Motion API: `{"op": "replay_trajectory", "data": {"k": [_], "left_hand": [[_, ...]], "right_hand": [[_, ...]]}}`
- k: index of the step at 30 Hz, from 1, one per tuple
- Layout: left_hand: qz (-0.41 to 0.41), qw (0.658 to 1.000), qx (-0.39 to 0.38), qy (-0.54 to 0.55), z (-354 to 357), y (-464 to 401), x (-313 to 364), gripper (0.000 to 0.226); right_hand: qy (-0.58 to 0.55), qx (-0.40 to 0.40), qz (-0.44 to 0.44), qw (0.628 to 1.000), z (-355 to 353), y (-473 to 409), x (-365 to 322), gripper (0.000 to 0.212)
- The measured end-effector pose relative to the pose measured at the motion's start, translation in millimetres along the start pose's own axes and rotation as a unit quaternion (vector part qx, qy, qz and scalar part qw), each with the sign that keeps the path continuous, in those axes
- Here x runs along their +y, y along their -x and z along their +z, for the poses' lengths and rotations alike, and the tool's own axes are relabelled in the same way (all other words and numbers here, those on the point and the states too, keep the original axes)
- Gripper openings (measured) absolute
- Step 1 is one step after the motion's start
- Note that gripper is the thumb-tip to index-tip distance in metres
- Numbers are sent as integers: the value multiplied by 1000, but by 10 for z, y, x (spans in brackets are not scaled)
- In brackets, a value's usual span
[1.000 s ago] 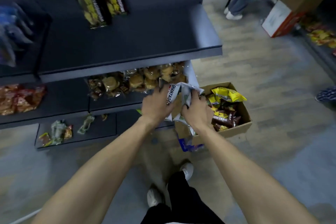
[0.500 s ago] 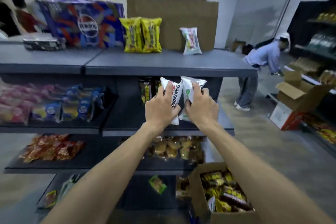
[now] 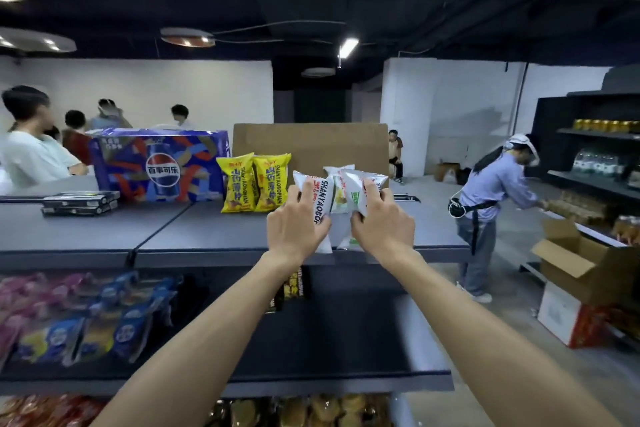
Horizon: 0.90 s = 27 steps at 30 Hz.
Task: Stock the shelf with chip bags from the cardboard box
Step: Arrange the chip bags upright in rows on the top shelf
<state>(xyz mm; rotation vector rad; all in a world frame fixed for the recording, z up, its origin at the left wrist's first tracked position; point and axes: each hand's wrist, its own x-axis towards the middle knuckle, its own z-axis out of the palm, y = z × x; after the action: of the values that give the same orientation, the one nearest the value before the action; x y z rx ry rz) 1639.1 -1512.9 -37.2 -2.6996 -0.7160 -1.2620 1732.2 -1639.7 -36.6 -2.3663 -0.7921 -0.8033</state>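
The chip bags in the two hands are white ones. The left hand [image 3: 297, 222] holds one white bag [image 3: 318, 198] with black letters on its side, fingers curled round its front. The right hand [image 3: 382, 225] holds a second white bag [image 3: 363, 188] with green print, gripped the same way. Both bags stand upright, close together, over the front part of the top shelf [image 3: 207, 229]. Between and behind them a third white bag [image 3: 338, 191] stands on this shelf. To the left of it two yellow bags [image 3: 254, 182] stand side by side, leaning against a brown cardboard sheet [image 3: 311, 146]. Further left is a blue case of cola cans [image 3: 159, 165]. On the lower shelf [image 3: 346, 340] blue packets [image 3: 100, 322] lie at the left. At the right a person in a blue shirt [image 3: 491, 191] bends over another shelf, near an open cardboard box [image 3: 581, 267].
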Motion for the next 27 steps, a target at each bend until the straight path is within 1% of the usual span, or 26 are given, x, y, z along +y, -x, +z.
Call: {"op": "replay_trajectory", "data": {"k": [3, 8, 18, 27], "left_hand": [[8, 1000, 2, -19, 186, -245, 102, 69], [-4, 999, -1, -32, 503, -454, 179, 67], [-39, 998, -18, -35, 946, -833, -22, 65], [-39, 998, -26, -38, 1404, -1224, -169, 65]], "right_hand": [[8, -7, 5, 1000, 105, -271, 242, 58], [15, -30, 4, 999, 329, -582, 473, 55], [4, -37, -13, 999, 777, -1001, 547, 58], [25, -23, -1, 999, 1021, -1433, 746, 54]]}}
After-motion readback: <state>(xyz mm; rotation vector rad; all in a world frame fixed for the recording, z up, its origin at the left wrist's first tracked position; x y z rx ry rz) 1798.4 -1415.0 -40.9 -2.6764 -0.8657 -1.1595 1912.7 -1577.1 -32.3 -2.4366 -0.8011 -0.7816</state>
